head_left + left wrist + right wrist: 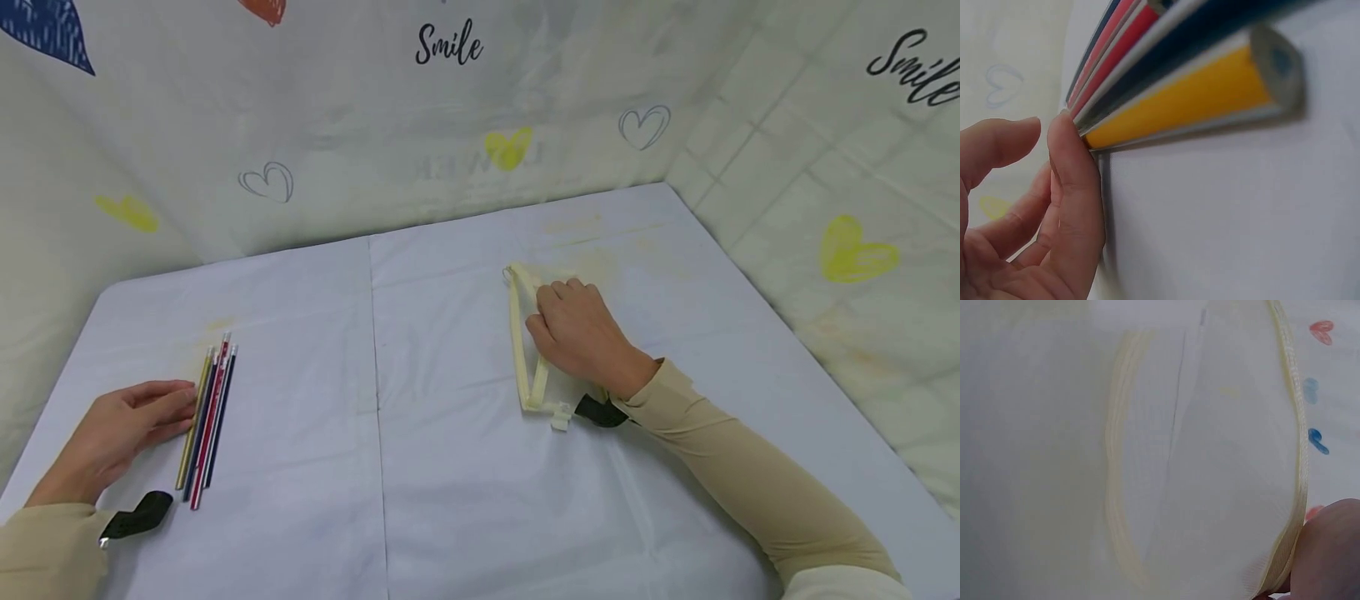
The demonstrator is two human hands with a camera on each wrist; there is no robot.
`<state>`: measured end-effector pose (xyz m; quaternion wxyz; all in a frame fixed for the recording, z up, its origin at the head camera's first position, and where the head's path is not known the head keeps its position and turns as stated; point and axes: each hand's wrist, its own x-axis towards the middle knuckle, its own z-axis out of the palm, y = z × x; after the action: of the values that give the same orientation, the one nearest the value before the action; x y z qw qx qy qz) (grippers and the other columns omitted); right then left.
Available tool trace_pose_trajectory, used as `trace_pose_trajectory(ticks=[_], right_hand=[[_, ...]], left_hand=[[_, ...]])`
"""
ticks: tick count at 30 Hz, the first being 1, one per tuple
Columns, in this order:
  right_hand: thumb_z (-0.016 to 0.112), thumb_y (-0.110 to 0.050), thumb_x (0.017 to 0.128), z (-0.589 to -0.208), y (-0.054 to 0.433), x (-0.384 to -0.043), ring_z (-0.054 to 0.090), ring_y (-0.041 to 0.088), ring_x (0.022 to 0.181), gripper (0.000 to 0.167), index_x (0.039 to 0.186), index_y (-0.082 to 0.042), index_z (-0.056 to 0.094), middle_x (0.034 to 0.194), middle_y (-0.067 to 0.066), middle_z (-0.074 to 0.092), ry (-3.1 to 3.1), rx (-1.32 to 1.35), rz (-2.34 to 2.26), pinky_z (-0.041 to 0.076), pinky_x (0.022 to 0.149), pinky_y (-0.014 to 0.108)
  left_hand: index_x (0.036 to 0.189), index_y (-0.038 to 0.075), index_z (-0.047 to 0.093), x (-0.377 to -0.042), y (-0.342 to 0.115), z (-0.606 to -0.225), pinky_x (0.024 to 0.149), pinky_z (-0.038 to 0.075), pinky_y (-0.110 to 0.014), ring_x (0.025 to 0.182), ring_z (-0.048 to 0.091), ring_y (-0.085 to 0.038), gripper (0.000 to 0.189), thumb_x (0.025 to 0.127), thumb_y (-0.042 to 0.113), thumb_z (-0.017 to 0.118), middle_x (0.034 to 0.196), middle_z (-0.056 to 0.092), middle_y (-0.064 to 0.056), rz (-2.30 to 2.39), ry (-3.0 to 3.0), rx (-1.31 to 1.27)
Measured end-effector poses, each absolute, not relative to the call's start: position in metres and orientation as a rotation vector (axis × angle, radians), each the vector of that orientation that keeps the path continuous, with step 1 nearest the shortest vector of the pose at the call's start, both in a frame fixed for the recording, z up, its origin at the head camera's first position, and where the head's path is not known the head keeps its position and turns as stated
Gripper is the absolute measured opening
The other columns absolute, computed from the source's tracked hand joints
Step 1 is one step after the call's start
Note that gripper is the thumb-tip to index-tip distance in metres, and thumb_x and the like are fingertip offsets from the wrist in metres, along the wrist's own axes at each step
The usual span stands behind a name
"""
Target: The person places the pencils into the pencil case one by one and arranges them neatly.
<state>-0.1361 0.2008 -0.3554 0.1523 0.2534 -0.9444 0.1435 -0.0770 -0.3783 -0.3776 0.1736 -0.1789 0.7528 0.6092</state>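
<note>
Several pencils lie side by side at the left of the white table, a yellow one nearest my left hand. The left hand lies beside them, fingers slightly bent, fingertips right at the yellow pencil and thumb apart from it. My right hand grips one edge of a pale yellow zip pouch, which stands open along its zipper side. Thumb and curled fingers hold the zipper edge in the right wrist view. Part of the pouch is hidden behind the hand.
A white cloth with a center crease covers the table. Pale sheets with printed hearts and words hang behind and to the right. Black wrist mounts stick out from both sleeves.
</note>
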Motion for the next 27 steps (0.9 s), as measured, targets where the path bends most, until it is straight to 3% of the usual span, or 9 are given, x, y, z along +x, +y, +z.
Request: trace_pose_trajectory(ticks=[7,11,14,16,23,27], right_hand=[[0.041,-0.008,0.095,-0.355,0.201,-0.135,0.022,0.020,0.058,0.032,0.064,-0.012,0.036,0.061,0.000,0.024,-2.708,0.723,0.419,0.016,0.058,0.028],[0.041,-0.008,0.095,-0.355,0.202,-0.135,0.022,0.020,0.058,0.032,0.064,-0.012,0.036,0.061,0.000,0.025,-2.704,0.722,0.424,0.016,0.059,0.028],[0.042,-0.008,0.095,-0.354,0.202,-0.134,0.023,0.020,0.058,0.032,0.064,-0.012,0.036,0.061,0.000,0.025,-2.698,0.721,0.426,0.016,0.058,0.028],[0.042,-0.008,0.095,-0.354,0.202,-0.134,0.023,0.020,0.058,0.032,0.064,-0.012,0.036,0.061,0.000,0.025,-2.697,0.720,0.428,0.016,0.058,0.028],[0.041,-0.007,0.094,-0.353,0.202,-0.134,0.022,0.020,0.058,0.032,0.063,-0.012,0.034,0.061,0.000,0.024,-2.692,0.719,0.429,0.015,0.058,0.028],[0.041,-0.007,0.094,-0.353,0.201,-0.134,0.019,0.019,0.059,0.033,0.063,-0.013,0.032,0.061,-0.001,0.022,-2.675,0.726,0.435,0.014,0.058,0.028]], left_hand=[[0.101,0.034,0.067,-0.078,-0.375,-0.378,0.076,0.065,-0.020,0.081,0.073,0.002,0.012,0.094,0.030,0.077,0.088,0.070,0.024,1.475,2.327,-0.511],[0.120,0.015,0.067,-0.079,-0.373,-0.377,0.075,0.065,-0.019,0.080,0.072,0.004,0.035,0.094,0.035,0.078,0.086,0.067,0.029,1.310,2.433,-0.500],[0.135,-0.003,0.058,-0.079,-0.371,-0.375,0.074,0.064,-0.018,0.079,0.070,0.005,0.062,0.094,0.040,0.077,0.085,0.065,0.028,1.184,2.490,-0.483],[0.139,-0.008,0.053,-0.080,-0.369,-0.374,0.072,0.064,-0.017,0.078,0.069,0.005,0.071,0.094,0.042,0.076,0.086,0.064,0.026,1.112,2.521,-0.469],[0.137,-0.006,0.058,-0.081,-0.363,-0.371,0.066,0.059,-0.018,0.075,0.065,0.002,0.073,0.093,0.051,0.074,0.089,0.065,0.023,0.952,2.590,-0.462],[0.137,-0.002,0.059,-0.082,-0.362,-0.368,0.064,0.053,-0.020,0.076,0.061,-0.002,0.075,0.092,0.057,0.072,0.092,0.067,0.015,0.861,2.588,-0.506]])
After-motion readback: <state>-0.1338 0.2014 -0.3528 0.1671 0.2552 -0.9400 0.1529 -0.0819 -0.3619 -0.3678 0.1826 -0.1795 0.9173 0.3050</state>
